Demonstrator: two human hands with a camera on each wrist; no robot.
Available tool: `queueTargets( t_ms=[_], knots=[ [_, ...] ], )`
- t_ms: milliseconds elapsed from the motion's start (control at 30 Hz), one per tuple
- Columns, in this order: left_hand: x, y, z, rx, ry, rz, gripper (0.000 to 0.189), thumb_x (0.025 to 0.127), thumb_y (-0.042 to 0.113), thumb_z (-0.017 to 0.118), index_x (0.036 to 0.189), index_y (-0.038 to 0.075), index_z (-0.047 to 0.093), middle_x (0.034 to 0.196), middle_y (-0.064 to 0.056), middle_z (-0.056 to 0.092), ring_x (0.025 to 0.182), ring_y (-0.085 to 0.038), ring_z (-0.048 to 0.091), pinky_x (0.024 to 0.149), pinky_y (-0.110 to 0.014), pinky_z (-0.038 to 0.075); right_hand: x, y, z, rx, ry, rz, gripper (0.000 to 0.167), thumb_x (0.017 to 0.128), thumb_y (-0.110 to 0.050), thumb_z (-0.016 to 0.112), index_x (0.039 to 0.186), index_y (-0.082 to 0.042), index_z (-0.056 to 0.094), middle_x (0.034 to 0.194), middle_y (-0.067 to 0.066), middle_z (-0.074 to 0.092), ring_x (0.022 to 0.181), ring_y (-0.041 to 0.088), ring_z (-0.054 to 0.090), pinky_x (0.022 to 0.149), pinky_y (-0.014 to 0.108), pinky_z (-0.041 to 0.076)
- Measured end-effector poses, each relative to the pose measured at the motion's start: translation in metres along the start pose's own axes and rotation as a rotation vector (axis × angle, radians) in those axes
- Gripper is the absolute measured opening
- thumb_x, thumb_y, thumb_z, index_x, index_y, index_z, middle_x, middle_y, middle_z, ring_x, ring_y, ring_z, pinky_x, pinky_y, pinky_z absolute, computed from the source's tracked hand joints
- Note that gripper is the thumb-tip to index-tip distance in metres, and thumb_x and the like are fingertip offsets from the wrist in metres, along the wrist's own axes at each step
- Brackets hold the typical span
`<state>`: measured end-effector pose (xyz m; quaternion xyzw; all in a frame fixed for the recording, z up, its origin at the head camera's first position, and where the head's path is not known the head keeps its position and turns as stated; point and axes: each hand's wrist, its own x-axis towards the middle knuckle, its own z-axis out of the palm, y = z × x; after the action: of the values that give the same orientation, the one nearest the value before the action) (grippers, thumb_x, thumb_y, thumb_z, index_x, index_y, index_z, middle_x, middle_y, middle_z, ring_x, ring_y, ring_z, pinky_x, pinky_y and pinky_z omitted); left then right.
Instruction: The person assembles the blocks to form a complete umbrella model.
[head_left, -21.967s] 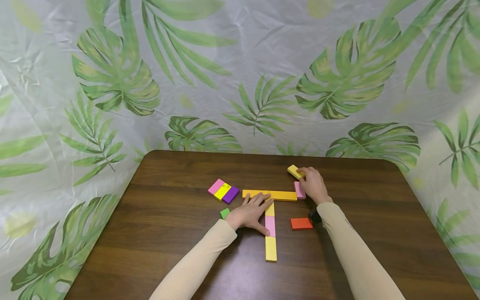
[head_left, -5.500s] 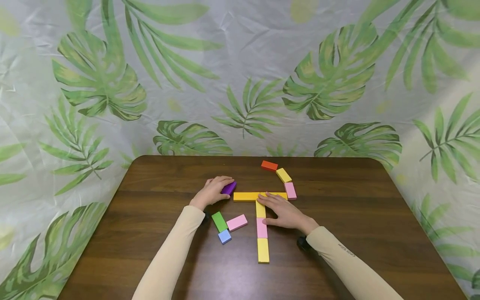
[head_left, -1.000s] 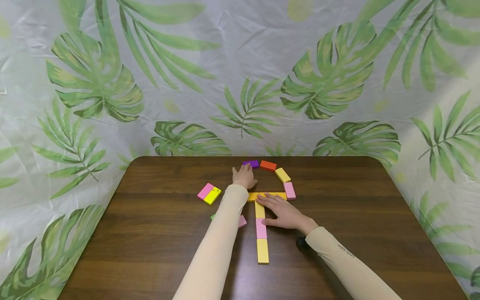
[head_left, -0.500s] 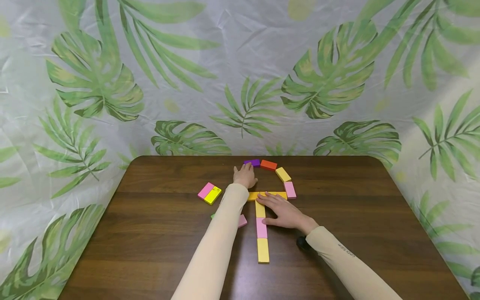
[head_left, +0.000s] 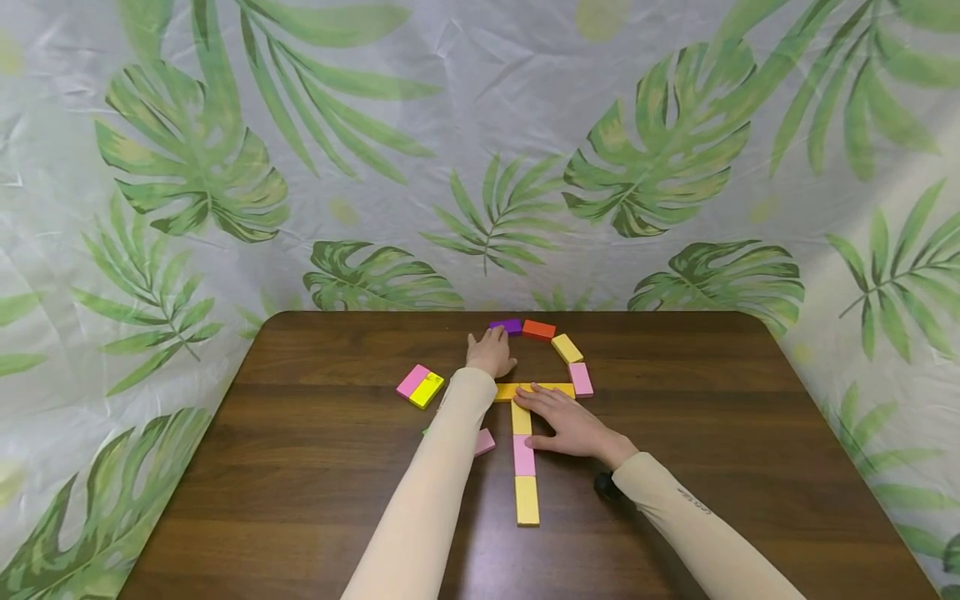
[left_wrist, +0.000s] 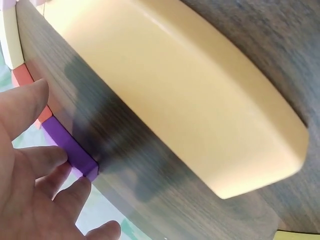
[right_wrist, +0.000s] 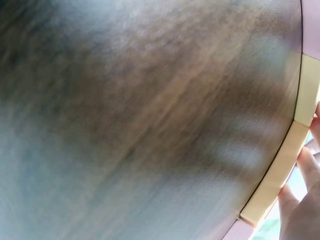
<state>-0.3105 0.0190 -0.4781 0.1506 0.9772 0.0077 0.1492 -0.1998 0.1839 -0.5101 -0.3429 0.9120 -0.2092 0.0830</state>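
Note:
At the far table edge, my left hand (head_left: pixel 491 354) touches a purple block (head_left: pixel 508 327) with extended fingertips. The left wrist view shows fingers against the purple block (left_wrist: pixel 70 142), its end meeting a red block (left_wrist: pixel 22 76). A pale yellow block (head_left: pixel 567 347) and a pink block (head_left: pixel 581 379) continue the curve down to a row of orange blocks (head_left: pixel 507 393), partly covered. My right hand (head_left: pixel 562 421) lies with fingers spread over that row and a stem of yellow and pink blocks (head_left: pixel 523 456). In the right wrist view, its fingertips touch an orange block (right_wrist: pixel 280 170).
Left of the hands lie a pink block (head_left: pixel 412 381) and a bright yellow block (head_left: pixel 426 390), side by side. Another pink block (head_left: pixel 486 442) shows beside the left sleeve (head_left: pixel 427 492), which hides things behind it. The brown table (head_left: pixel 300 467) meets a leaf-print curtain.
Since 22 s ago, the red and pale yellow blocks have joined the curve. The left hand has carried the purple block from the left to the far edge, then nudged it right against the red one.

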Motion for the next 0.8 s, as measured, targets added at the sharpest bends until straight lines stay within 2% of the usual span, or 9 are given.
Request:
queueTargets(
  t_ms=[500, 800],
  knots=[
    [-0.002, -0.002, 0.001, -0.009, 0.014, 0.017, 0.064, 0.099, 0.039, 0.05, 0.151, 0.009, 0.029, 0.157, -0.005, 0.022, 0.142, -0.021, 0.021, 0.112, -0.052, 0.017, 0.0, 0.001, 0.001, -0.001, 0.012, -0.011, 0.071, 0.09, -0.041, 0.062, 0.147, -0.005, 0.038, 0.152, 0.01, 0.033, 0.141, 0.032, 0.022, 0.111, 0.053, 0.016],
    [-0.01, -0.016, -0.001, -0.084, 0.034, 0.068, 0.063, 0.099, 0.036, 0.051, 0.151, 0.01, 0.027, 0.156, -0.006, 0.024, 0.142, -0.024, 0.021, 0.111, -0.055, 0.016, 0.0, 0.0, 0.0, 0.01, 0.004, -0.003, 0.072, 0.091, -0.041, 0.062, 0.147, -0.005, 0.036, 0.152, 0.01, 0.032, 0.141, 0.033, 0.022, 0.111, 0.053, 0.015]
  ],
)
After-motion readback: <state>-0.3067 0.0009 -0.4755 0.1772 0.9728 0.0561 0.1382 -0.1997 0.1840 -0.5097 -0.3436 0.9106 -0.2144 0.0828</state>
